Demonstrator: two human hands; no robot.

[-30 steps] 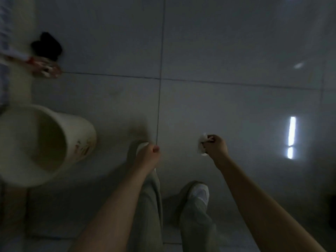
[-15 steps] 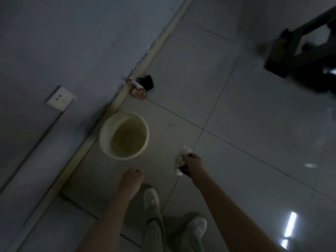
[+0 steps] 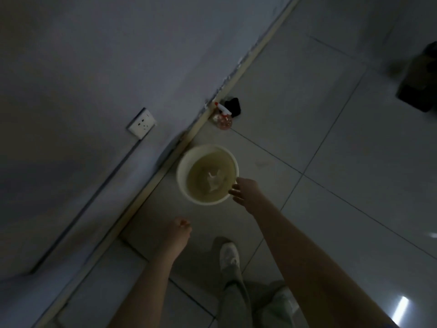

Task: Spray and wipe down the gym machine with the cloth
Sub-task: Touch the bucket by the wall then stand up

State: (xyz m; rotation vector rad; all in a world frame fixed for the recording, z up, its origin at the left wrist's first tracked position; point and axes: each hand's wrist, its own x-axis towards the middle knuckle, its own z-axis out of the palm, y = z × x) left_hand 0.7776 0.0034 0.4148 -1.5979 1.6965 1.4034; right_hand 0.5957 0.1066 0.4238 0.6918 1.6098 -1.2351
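Change: the cloth (image 3: 214, 182), pinched in the right hand (image 3: 246, 190) beside the bucket (image 3: 181, 172) half a second ago, now lies inside the bucket, mid-frame.
Right hand: grip open and empty, fingers spread over the bucket's near rim.
Left hand (image 3: 179, 230): lower centre, apart from the bucket, fingers curled into a fist, nothing seen in it, as it was before.
Meaning: the cloth looks dropped for a rinse or put away. Which, the frame does not settle. No wiping is under way, and the view has swung toward the wall.
Bucket contents: yellowish inside; whether it holds water cannot be told in this dim light.
Spray bottle (image 3: 223, 117): on the floor (image 3: 331, 162) against the skirting, above the bucket in the frame, touched by neither hand, with a black object (image 3: 233, 106) just beside it.
Machine (image 3: 416, 79): probably the dark, blurred base at the upper right edge, well apart from both hands.
In the way: only the bucket's wall, which a hand must reach over to retrieve the cloth.
Also seen: a wall socket (image 3: 142, 123) at left and a pale shoe (image 3: 229, 254) at lower centre.
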